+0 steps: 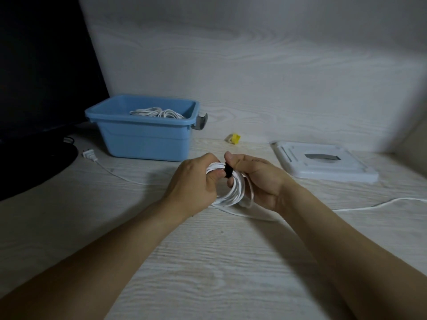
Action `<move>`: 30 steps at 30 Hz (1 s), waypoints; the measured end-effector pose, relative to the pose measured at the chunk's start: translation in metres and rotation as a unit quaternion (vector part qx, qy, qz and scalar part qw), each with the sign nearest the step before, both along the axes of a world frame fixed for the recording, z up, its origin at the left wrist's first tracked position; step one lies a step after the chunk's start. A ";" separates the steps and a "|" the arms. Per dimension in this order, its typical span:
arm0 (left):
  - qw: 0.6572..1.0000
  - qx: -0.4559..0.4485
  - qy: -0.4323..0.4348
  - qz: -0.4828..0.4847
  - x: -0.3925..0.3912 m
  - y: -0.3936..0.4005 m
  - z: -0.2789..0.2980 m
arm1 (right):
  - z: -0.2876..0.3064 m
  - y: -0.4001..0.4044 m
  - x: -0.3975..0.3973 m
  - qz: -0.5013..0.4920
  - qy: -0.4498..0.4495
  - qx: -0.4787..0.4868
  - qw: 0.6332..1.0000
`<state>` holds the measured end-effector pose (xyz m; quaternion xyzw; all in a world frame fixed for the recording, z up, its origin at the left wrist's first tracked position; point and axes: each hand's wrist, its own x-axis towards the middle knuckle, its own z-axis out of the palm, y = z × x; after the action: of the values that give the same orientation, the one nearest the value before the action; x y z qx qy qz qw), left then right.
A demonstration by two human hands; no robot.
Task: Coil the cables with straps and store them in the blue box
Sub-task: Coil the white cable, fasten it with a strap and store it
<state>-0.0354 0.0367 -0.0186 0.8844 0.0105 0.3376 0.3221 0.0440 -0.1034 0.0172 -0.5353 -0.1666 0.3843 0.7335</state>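
On the wood-grain desk (208,262), open surface extends in front of the forearms; a back wall closes the far edge, and a dark monitor (41,65) bounds the left. Left of centre stands the blue box (143,137), rim up, already holding white coiled cables (157,113). A white lid (323,163) lies flat to the right. Above mid-desk, the left hand (191,188) grips the white coil (233,192), fingers curled round its loops. The right hand (258,179) also has fingers curled round the coil and pinches the black strap (228,170) wrapped over it. Risk: if the strap slips before fastening, the loops are likely to spring apart. A loose white cable (369,205) trailing right may snag when the coil is carried to the box. A plug (89,155) and a yellow strap (234,137) lie near that path.
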 end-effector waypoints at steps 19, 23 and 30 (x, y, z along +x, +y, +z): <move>0.989 -0.144 0.029 -0.029 0.003 0.010 0.013 | -0.023 0.014 0.008 -0.122 -0.730 -0.139 0.658; 0.923 -0.345 0.097 -0.139 0.003 0.009 0.028 | -0.022 0.010 0.013 -0.109 -0.717 -0.111 0.679; 0.936 -0.299 0.167 -0.082 0.001 0.010 0.030 | -0.028 0.010 0.012 -0.116 -0.751 -0.114 0.640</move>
<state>-0.0343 0.0466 0.0117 0.7886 0.0922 0.1386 0.5919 0.0556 -0.0932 -0.0108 -0.7341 -0.5515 -0.2222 0.3280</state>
